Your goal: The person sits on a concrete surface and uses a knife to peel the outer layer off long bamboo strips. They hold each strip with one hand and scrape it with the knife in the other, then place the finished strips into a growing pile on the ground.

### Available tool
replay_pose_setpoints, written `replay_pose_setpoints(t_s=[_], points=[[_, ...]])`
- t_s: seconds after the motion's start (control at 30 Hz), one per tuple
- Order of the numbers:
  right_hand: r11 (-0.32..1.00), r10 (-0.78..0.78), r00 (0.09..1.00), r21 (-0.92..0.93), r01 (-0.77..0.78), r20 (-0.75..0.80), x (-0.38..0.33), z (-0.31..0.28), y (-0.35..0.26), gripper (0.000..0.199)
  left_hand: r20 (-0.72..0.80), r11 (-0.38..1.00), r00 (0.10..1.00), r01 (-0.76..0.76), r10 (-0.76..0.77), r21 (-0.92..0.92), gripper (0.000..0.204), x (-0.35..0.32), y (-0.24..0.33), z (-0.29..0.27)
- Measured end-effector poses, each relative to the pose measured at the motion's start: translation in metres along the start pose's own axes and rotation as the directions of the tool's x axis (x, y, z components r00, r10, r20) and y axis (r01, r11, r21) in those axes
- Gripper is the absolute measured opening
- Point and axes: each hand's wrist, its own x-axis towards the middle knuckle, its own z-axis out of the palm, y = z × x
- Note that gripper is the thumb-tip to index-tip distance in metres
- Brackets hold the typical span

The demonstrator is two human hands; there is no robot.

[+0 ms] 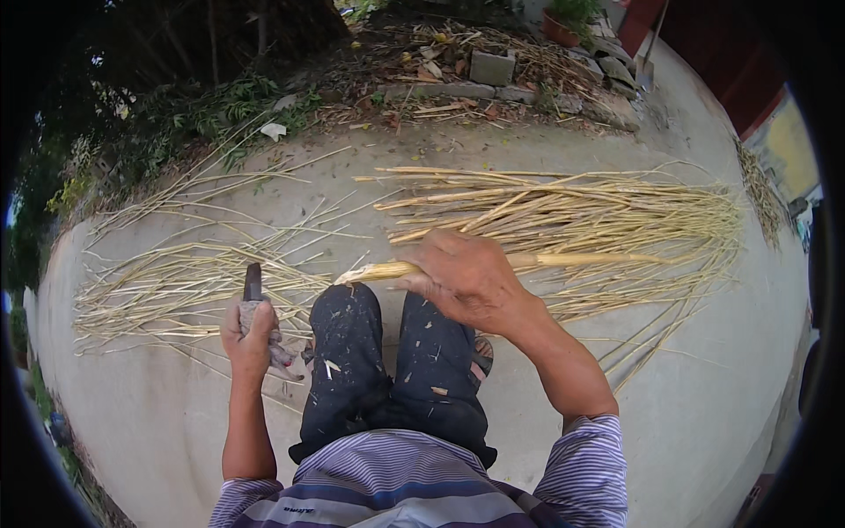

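My left hand [247, 341] is closed round a knife whose short dark blade [253, 282] points up and away from me. A greyish rag [280, 352] is wrapped about its grip. In my right hand [465, 280], fingers curled round it, is a thick yellow plant stalk [378, 271] lying crosswise above my knees. Its pale, frayed end pokes out to the left, and the long thin part runs off to the right. The blade and the stalk are apart. Beyond my right hand lies a large pile of long, dry stalks [563, 207]; thinner ones [202, 277] lie spread behind my left hand.
My legs in dark trousers [343, 378], dotted with plant chips, are under the stalk. Concrete ground [141, 422] surrounds me. Farther off are a low stone border [458, 91], a loose block [493, 69], leafy plants, a potted plant [562, 28] and a dark red door [726, 62].
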Motion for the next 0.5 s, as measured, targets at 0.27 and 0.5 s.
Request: replay_pose_setpoints(t_s=[0.27,0.5], points=[[0.990,0.016,0.996,0.135,-0.028,0.090,0.041,0.010,-0.063,0.027,0.008,0.879,0.880,-0.475,0.476,-0.049,0.038,-0.028,0.037,0.008],[0.995,-0.083,0.987,0.059,0.076,0.136,0.064,0.016,-0.112,0.023,-0.068,0.887,0.976,-0.216,0.207,-0.407,0.040,-0.037,0.056,-0.012]])
